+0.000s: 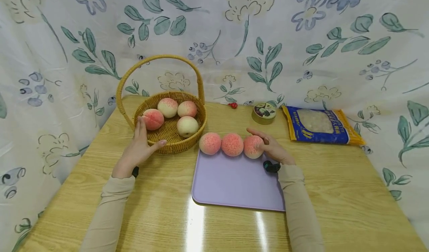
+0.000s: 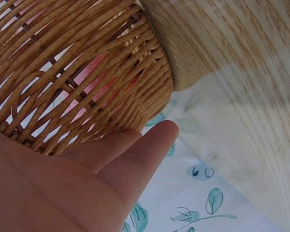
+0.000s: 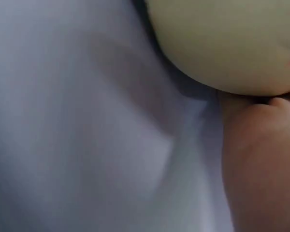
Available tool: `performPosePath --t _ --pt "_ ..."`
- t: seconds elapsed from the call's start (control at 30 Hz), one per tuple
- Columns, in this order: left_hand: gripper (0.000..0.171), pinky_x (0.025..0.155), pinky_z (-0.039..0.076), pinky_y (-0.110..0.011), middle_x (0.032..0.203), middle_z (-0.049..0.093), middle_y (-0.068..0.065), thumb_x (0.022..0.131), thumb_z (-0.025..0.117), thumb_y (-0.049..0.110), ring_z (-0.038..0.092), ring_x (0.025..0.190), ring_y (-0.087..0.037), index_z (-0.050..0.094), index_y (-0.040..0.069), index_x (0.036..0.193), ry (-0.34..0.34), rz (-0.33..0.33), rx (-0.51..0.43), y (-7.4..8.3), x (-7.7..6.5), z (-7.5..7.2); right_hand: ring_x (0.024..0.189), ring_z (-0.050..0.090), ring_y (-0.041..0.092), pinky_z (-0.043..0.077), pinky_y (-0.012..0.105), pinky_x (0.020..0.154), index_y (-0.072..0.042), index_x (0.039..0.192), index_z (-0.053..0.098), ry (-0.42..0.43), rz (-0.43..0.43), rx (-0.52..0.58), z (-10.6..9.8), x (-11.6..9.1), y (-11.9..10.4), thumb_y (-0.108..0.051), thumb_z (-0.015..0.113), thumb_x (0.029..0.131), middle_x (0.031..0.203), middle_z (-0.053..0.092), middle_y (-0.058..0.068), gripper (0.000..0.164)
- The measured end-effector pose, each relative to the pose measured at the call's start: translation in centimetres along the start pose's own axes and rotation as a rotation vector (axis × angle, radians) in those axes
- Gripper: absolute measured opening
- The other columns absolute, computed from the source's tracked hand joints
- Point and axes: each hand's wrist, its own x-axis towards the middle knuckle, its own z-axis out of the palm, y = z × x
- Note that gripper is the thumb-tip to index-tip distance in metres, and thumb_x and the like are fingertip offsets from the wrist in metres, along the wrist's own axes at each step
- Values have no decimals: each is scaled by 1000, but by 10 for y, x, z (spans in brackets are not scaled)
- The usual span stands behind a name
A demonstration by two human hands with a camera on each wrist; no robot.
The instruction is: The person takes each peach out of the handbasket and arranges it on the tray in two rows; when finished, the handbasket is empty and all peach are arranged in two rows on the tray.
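Observation:
Three pink-and-cream peaches stand in a row along the far edge of a lilac tray (image 1: 234, 183). My right hand (image 1: 275, 150) holds the rightmost peach (image 1: 252, 147), thumb on the near side and fingers behind. In the right wrist view that peach (image 3: 227, 48) shows its pale side above the thumb. The middle peach (image 1: 232, 144) and the left peach (image 1: 210, 143) sit beside it. My left hand (image 1: 136, 150) lies against the front left of a wicker basket (image 1: 174, 147), fingers extended along its woven wall (image 2: 87, 77). Several peaches (image 1: 153, 119) lie inside the basket.
A tall handle (image 1: 161, 56) arches over the basket. Behind the tray are a round tin (image 1: 263, 113) and a small red object (image 1: 232, 105). A blue-and-yellow packet (image 1: 321, 125) lies at the back right. Floral cloth (image 1: 218, 32) hangs behind the wooden table (image 1: 161, 207).

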Motion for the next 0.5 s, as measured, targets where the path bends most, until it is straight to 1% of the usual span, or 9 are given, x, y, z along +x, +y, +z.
performPosePath --t 0.07,0.17,0.23,0.27,0.3,0.33,0.37,0.43,0.5 --pt "113 110 24 -66 155 -34 -15 92 49 64 5 142 -56 -30 5 146 4 5 2 0 0 -1 144 30 21 32 26 113 -7 154 24 -7 12 -17 -1 0 -2 -11 54 95 162 14 18 66" --pt "113 108 28 -65 155 -33 -16 92 49 64 9 141 -57 -30 4 146 4 6 11 0 -1 -1 150 9 35 16 45 121 -5 154 21 12 12 -23 -2 3 -8 -6 51 95 162 14 18 67" --pt "113 108 29 -65 155 -32 -16 91 48 65 11 141 -58 -30 4 146 2 3 15 -1 -1 -1 151 5 35 7 55 121 -1 154 18 27 -17 6 -3 8 -15 0 44 96 162 11 21 64" --pt "113 107 30 -65 155 -32 -16 91 48 66 12 140 -59 -31 5 146 1 2 18 -1 0 0 151 7 32 8 54 121 0 154 17 40 -32 30 -4 11 -20 2 42 97 162 13 20 63" --pt "114 107 30 -65 155 -32 -16 91 48 66 12 140 -59 -31 5 146 -1 1 18 -1 0 0 151 11 29 11 51 121 0 154 17 50 -48 63 -4 15 -25 4 39 97 162 15 18 61" --pt "114 107 30 -65 155 -32 -16 91 48 66 11 140 -59 -31 5 146 -2 0 17 -1 0 0 150 16 28 16 48 121 1 154 16 53 -70 98 -4 19 -31 4 37 98 161 18 17 60" --pt "114 107 29 -65 155 -32 -16 91 48 67 11 140 -58 -32 6 146 -2 -1 16 -1 0 0 149 22 26 22 44 120 1 154 16 54 -91 138 -3 24 -38 4 36 98 160 24 14 59" --pt "114 108 29 -65 155 -32 -15 91 48 66 10 141 -58 -32 6 146 -1 -3 14 -1 0 0 146 29 26 34 36 116 -1 154 19 32 -122 220 0 34 -52 1 37 100 155 36 7 56" --pt "114 107 30 -65 155 -32 -16 91 48 66 11 140 -58 -31 6 146 0 -2 18 -1 0 0 146 28 33 41 32 110 -3 154 22 -19 -140 283 5 46 -65 -3 38 101 148 43 0 55"
